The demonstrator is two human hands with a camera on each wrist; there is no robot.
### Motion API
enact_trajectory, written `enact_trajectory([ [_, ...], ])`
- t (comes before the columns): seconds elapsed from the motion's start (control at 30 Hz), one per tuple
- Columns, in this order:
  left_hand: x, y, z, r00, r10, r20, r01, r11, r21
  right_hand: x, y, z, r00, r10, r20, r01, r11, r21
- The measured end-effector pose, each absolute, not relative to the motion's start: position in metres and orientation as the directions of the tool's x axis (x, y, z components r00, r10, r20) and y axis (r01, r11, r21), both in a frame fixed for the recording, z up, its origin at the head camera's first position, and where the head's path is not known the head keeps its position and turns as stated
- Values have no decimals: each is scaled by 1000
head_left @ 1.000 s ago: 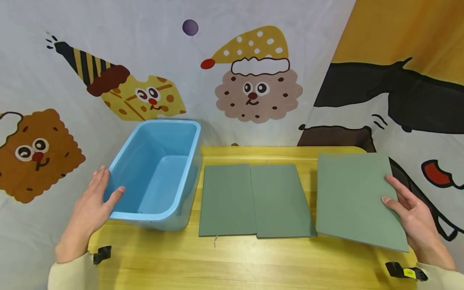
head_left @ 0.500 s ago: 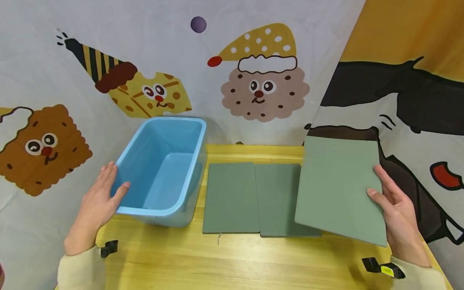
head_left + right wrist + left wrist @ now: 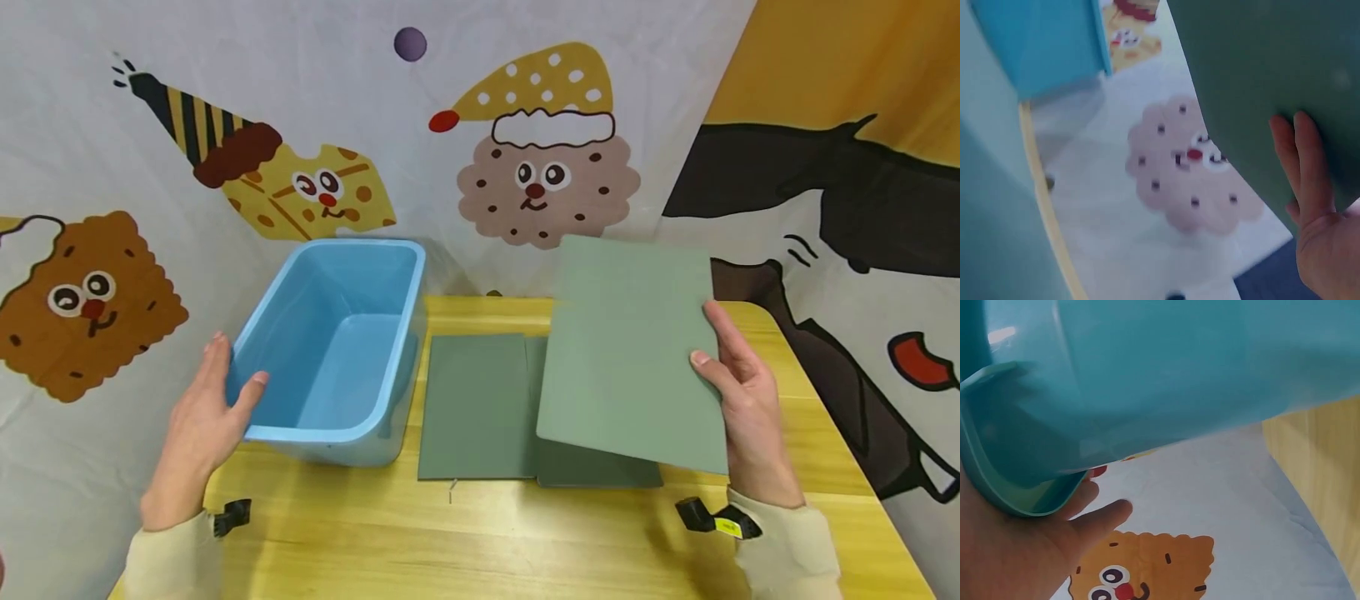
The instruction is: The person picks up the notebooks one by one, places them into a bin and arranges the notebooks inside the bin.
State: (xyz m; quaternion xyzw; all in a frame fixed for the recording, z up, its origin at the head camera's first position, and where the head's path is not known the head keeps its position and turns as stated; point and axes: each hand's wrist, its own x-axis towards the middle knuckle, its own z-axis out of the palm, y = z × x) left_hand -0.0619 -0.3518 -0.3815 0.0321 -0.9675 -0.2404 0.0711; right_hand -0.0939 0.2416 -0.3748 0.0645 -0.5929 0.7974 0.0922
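Apparently for support, right hand (image 3: 748, 398) pinches raised board (image 3: 622, 350) at three o'clock.
Left hand (image 3: 201, 412), spread at tub's (image 3: 318, 435) eight o'clock, likely steadies it.

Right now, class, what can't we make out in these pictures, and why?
Head view: much of the lower right board, covered by the held board.
Head view: the thin mark by the left board, too small to identify.
Left wrist view: part of the blue bin, cut off by the top edge.
Right wrist view: the cookie drawing's detail, blurred.
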Motion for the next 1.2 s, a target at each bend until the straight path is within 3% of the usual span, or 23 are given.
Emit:
enact_trajectory([
  [0.2,-64,-351,-382,-988,-90,128,-20,883,468,-103,201,-363,-971,54,234,-238,-349,-906],
  [0.43,-65,-352,-383,-989,-67,134,2,888,460,-109,161,-356,-973,-54,225,-179,-439,-881],
  [0.87,-64,-348,-385,-986,-75,148,2,886,464,-123,93,-349,-961,-139,238,-138,-506,-851],
  [1.2,-60,-355,-389,-970,-40,240,90,858,506,-140,29,-351,-941,-196,278,-151,-490,-859],
])
